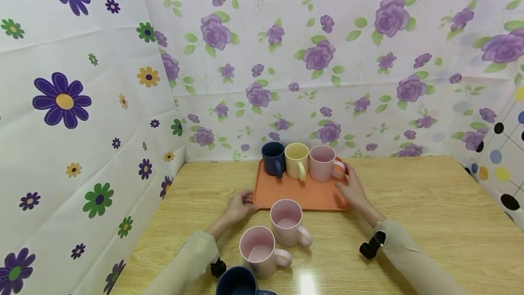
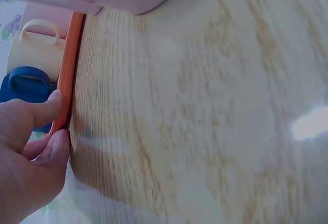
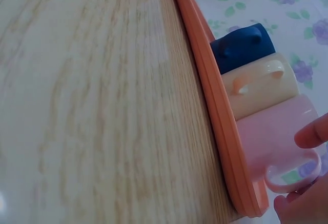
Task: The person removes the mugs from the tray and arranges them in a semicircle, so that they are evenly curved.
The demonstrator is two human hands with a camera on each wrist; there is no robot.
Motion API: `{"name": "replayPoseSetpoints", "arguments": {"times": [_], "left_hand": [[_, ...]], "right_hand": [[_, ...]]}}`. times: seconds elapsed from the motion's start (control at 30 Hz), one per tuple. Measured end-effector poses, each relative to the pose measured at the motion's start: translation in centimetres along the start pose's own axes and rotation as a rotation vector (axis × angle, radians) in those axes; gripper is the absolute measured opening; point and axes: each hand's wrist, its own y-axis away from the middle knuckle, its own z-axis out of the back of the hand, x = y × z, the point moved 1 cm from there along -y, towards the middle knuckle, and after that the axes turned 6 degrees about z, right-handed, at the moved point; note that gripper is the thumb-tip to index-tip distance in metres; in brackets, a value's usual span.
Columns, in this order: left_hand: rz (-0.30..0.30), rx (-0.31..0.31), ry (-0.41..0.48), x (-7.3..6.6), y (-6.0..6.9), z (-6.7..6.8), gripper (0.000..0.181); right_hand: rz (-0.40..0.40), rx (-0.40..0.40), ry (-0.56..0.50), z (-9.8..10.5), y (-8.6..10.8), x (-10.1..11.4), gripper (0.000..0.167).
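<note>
An orange tray [image 1: 294,197] lies toward the back of the table with three mugs along its rear: a dark blue mug [image 1: 273,160], a cream mug [image 1: 296,162] and a pink mug [image 1: 322,164]. My left hand [image 1: 240,205] pinches the tray's front left corner; thumb and fingers meet that rim in the left wrist view. At the tray's right end, my right hand [image 1: 353,189] is beside the pink mug's handle [image 3: 294,175]. Its fingers are spread apart around that handle, part of them hidden; whether they touch it I cannot tell.
In front of the tray stand two more pink mugs [image 1: 288,229] [image 1: 258,256], close together. A second dark blue mug [image 1: 235,283] is cut off by the bottom edge. Flowered sheets [image 1: 262,49] hang behind and at the left of the wooden table [image 1: 417,208].
</note>
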Motion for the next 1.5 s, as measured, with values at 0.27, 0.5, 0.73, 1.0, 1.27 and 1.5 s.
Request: {"name": "replayPoseSetpoints", "arguments": {"times": [0.27, 0.5, 0.73, 1.0, 1.27, 1.5], "left_hand": [[-0.017, -0.01, 0.011, -0.2, -0.1, -0.1, 0.051], [-0.013, -0.012, 0.008, 0.1, -0.1, -0.2, 0.051], [-0.015, -0.006, 0.011, 0.4, -0.3, -0.3, 0.051], [-0.027, -0.002, 0.009, 0.4, -0.2, -0.2, 0.05], [-0.03, -0.022, 0.013, 0.6, -0.3, -0.3, 0.05], [-0.031, -0.022, 0.022, 0.5, -0.4, -0.3, 0.05]], "right_hand": [[-0.086, -0.047, -0.114, 0.0, 0.2, 0.5, 0.056], [-0.112, -0.076, -0.04, -0.1, 0.6, 1.3, 0.04], [-0.07, -0.118, 0.004, -0.1, 0.8, 1.3, 0.03], [-0.061, -0.088, -0.158, -0.3, 1.2, 1.1, 0.036], [-0.023, -0.066, -0.273, 0.0, 1.7, 0.8, 0.032], [-0.019, -0.068, -0.352, 0.5, 2.1, 1.1, 0.03]]}}
